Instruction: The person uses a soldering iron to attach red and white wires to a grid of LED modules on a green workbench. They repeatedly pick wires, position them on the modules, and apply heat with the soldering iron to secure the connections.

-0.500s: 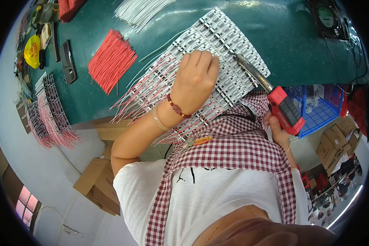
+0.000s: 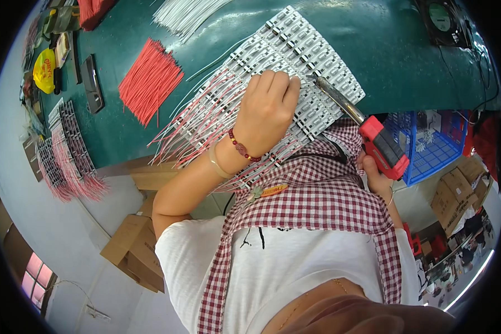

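My left hand (image 2: 268,106), fingers closed, lies over a tilted panel (image 2: 323,58) with rows of small white and black parts. What its fingertips hold is hidden behind the hand. Many thin white and red wires (image 2: 197,125) run from the panel's rows off its left side. In my right hand (image 2: 376,177) is a soldering iron (image 2: 382,146) with a red and black handle. Its metal tip lies over the panel, just right of my left fingers, close to a row of parts. Whether the tip touches a part I cannot tell.
On the green table (image 2: 395,61) lie a bundle of red wires (image 2: 150,82) and a bundle of white wires (image 2: 186,14). A dark phone-like case (image 2: 92,83) and wired panels (image 2: 75,147) are at the left. A blue basket (image 2: 423,161) stands right of my right hand; a black fan (image 2: 442,22) sits beyond.
The soldering iron and my right hand have shifted slightly left. The panel has moved a little up and left in view. My left hand stays almost in place, fingers still closed.
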{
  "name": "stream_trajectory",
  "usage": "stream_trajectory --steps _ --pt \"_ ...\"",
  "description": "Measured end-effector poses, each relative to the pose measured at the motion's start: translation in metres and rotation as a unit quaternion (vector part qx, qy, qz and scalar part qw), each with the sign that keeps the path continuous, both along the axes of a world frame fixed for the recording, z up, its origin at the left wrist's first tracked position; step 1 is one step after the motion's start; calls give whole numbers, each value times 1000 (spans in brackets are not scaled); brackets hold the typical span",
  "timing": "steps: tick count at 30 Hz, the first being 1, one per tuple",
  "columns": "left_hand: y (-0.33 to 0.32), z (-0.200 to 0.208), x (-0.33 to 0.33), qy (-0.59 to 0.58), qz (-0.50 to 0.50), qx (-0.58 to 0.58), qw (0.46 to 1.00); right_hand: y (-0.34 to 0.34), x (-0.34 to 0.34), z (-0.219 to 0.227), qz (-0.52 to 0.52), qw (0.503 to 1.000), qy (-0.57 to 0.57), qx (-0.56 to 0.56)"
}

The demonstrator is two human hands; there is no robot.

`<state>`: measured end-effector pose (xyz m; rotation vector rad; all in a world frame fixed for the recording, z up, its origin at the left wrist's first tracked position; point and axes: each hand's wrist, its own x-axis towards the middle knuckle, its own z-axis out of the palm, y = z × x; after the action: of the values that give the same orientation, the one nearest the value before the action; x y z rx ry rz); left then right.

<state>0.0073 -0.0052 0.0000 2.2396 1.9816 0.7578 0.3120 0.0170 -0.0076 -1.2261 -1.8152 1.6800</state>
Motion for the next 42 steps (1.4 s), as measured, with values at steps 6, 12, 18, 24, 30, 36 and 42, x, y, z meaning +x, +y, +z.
stream_trajectory --steps 6,12,18,24,30,36,42 --pt "0 -1 1 -7 1 4 1000 -4 -6 0 -11 999 -21 33" --pt "1 -1 3 -7 0 11 1000 -2 5 -7 -2 1000 -18 20" --pt "0 -2 2 -3 -1 7 1000 -1 4 -9 25 996 -48 73" --pt "0 -4 2 7 0 6 1000 -3 6 -2 -25 998 -19 54" --pt "1 -1 2 24 3 8 1000 -2 0 5 -50 998 36 10" --pt "-4 4 8 19 -3 19 1000 -3 -1 10 -39 997 53 -28" --pt "-4 -3 12 -2 -1 6 1000 -7 0 3 -37 999 10 21"
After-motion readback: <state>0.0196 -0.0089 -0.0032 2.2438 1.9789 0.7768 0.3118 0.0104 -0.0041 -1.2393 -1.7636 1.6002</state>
